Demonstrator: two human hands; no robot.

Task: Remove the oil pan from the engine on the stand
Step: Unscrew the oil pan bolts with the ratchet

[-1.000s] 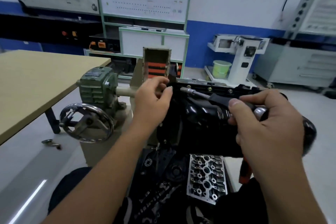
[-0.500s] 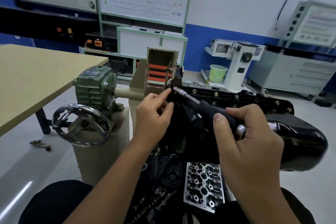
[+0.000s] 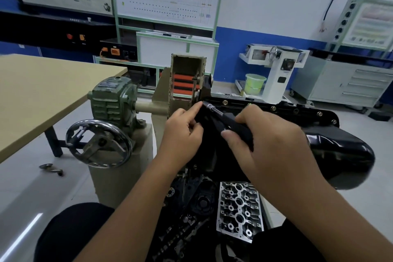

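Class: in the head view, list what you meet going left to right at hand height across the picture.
Wooden table → handwheel → left hand → right hand → oil pan.
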